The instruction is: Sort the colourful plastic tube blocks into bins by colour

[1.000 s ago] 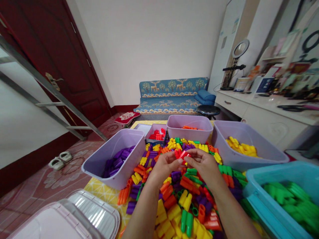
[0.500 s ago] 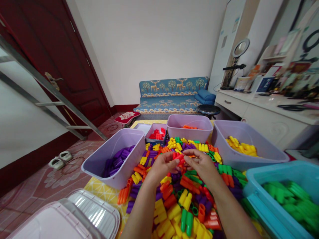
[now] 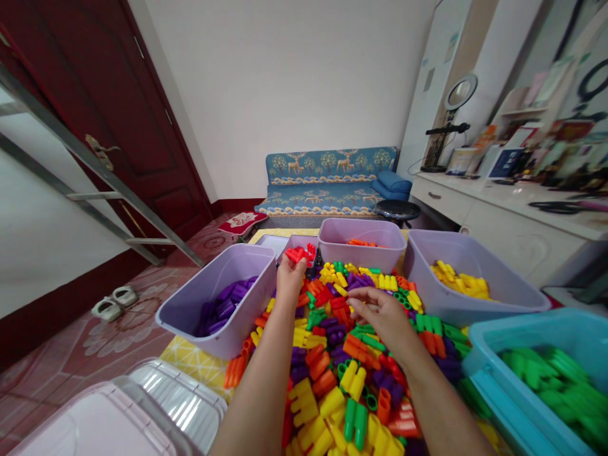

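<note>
My left hand (image 3: 291, 275) is raised at the near edge of the small box (image 3: 299, 240) at the back, its fingers closed on a red plastic building block (image 3: 295, 254). Part of the box and the red pieces in it are hidden behind this hand. Over the middle of the loose pile, my right hand (image 3: 382, 311) hovers with curved fingers, thumb and index apart, and nothing visible between them. Below both hands lie mixed tube-shaped blocks: yellow (image 3: 354, 380), green (image 3: 356, 423), orange (image 3: 361, 349) and purple ones.
Purple blocks fill part of a lilac bin (image 3: 263, 253) at left. Another lilac bin (image 3: 361, 253) at the back holds orange pieces, and a third (image 3: 503, 304) holds yellow. A turquoise bin (image 3: 491, 373) at right contains green blocks. Clear lids (image 3: 185, 399) lie front left.
My left hand has moved away from my right hand, forward and left to the small box, carrying the red block. My right hand has stayed over the pile.
</note>
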A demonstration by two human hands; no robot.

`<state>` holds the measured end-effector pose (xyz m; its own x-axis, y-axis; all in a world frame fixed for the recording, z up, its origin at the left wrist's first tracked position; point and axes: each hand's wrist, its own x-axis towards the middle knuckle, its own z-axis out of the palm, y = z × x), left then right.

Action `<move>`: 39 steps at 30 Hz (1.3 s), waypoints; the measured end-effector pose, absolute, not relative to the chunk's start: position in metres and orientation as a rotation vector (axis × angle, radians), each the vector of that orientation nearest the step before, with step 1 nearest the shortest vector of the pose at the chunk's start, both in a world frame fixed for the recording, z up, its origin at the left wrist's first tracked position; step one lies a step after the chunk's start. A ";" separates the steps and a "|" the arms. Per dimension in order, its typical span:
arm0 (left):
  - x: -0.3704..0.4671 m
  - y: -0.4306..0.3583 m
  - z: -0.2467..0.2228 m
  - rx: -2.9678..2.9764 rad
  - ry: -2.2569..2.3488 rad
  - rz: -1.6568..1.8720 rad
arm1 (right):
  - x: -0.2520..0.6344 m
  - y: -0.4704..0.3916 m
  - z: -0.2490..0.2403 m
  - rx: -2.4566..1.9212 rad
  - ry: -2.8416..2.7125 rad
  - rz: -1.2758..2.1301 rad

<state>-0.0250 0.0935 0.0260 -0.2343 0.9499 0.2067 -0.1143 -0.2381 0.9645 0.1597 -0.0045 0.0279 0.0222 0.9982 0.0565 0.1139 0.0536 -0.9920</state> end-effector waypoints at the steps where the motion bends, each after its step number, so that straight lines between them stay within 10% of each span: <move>1: -0.023 0.094 0.028 1.152 1.074 1.609 | 0.160 -0.004 0.028 -1.262 -1.293 1.089; 21: -0.018 -0.079 0.059 2.232 1.370 0.030 | 0.167 -0.002 0.029 -1.260 -1.241 1.013; 39: 0.004 0.008 -0.006 2.273 1.609 0.546 | 0.193 0.012 -0.002 -1.409 -1.366 0.661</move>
<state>0.0044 0.0083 -0.0061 0.2996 0.9450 0.1315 0.8297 -0.3261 0.4531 0.1928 0.0122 -0.0016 0.2053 0.9442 0.2575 0.3844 0.1642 -0.9085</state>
